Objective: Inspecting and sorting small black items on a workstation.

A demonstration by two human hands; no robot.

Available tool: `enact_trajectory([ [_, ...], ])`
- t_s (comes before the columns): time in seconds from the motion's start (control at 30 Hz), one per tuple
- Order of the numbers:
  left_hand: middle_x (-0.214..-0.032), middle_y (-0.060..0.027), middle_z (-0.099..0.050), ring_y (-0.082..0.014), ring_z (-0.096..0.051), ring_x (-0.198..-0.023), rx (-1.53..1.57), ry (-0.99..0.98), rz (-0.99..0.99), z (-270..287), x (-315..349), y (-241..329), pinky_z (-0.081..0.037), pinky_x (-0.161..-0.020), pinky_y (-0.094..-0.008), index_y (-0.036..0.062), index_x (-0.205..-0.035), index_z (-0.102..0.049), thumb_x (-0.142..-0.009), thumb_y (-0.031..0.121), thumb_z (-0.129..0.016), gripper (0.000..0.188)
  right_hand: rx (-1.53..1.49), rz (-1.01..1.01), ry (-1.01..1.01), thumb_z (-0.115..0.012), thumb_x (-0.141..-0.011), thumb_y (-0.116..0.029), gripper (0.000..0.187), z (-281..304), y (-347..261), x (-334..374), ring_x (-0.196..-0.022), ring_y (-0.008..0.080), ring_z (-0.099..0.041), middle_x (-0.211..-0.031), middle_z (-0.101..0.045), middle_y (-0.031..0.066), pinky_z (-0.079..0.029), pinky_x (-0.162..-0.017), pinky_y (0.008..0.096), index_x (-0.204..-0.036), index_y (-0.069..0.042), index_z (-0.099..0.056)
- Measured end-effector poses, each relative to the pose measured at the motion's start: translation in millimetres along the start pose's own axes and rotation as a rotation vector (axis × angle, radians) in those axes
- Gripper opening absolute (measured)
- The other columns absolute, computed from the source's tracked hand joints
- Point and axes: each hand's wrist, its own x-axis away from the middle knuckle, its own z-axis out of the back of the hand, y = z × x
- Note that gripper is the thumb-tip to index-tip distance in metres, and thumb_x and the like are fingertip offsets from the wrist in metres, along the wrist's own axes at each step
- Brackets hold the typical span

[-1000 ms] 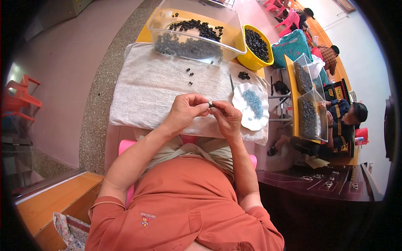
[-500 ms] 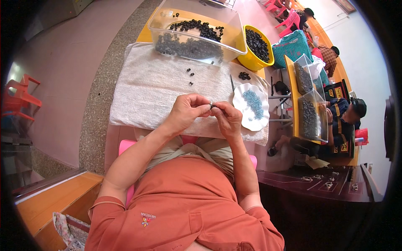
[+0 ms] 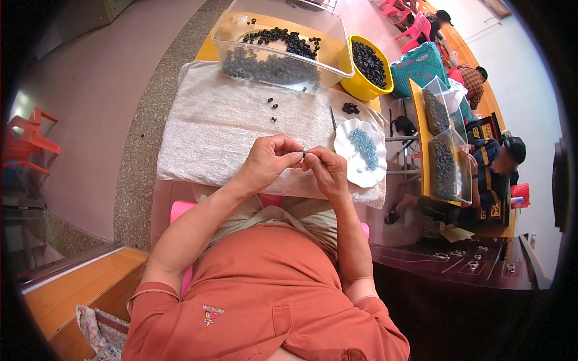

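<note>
Head view: left hand [image 3: 268,159] and right hand [image 3: 329,173] both pinched closed, thumb to forefinger, meeting on one small dark piece [image 3: 304,153], mostly hidden, left of the white scalloped plate [image 3: 362,178]. Plate carries tiny pale-blue beads [image 3: 363,147]. Just beyond plate: small pile of shiny black ring-shaped pieces [image 3: 350,108]. Farther beyond: yellow plastic tub [image 3: 360,89], black pieces inside.

"What's around you?"
"On my left, a red plastic chair [image 3: 31,144] stands on the pinkish floor [image 3: 96,126], with a speckled strip [image 3: 139,129] running between it and me."
"And right?"
"A brightly lit pale wall [image 3: 519,78], pink chairs [image 3: 419,27] farther off, and dark maroon furniture [image 3: 415,257] close by me."
</note>
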Motion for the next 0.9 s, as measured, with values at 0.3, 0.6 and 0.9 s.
enact_trajectory([
  [0.3, -0.092, -0.0077, -0.069, -0.0128, -0.067, -0.084, -0.044, -0.042, 0.019, -4, 1, 4, -0.057, -0.077, -0.0262, -0.0052, -0.1, -0.065, -0.09, 0.0, -0.064, 0.012, -0.129, -0.158, -0.079, -0.06, -0.098, -0.014, 0.021, 10, -10, -1, -0.07, 0.008, -0.059, -0.074, -0.064, 0.0023, -0.048, -0.065, 0.0217, -0.086, 0.002, -0.066],
  [0.6, -0.089, -0.0067, -0.07, -0.0101, -0.065, -0.081, -0.062, -0.03, -0.002, -3, 1, 1, -0.054, -0.073, -0.023, -0.0043, -0.099, -0.066, -0.09, 0.002, -0.064, 0.011, -0.251, -0.166, 0.073, -0.064, -0.093, -0.005, 0.009, 0, -9, -1, -0.072, 0.0091, -0.061, -0.078, -0.067, 0.0044, -0.051, -0.065, 0.023, -0.094, 0.003, -0.069],
  [0.9, -0.09, -0.008, -0.069, -0.0119, -0.066, -0.081, 0.015, 0.03, 0.016, -4, 0, -1, -0.056, -0.075, -0.024, -0.0052, -0.099, -0.066, -0.091, 0.001, -0.063, 0.011, -0.254, -0.099, 0.072, -0.064, -0.091, 0.002, 0.014, -3, -1, 2, -0.078, 0.0114, -0.064, -0.087, -0.069, 0.0068, -0.053, -0.072, 0.0246, -0.104, 0.005, -0.067],
])
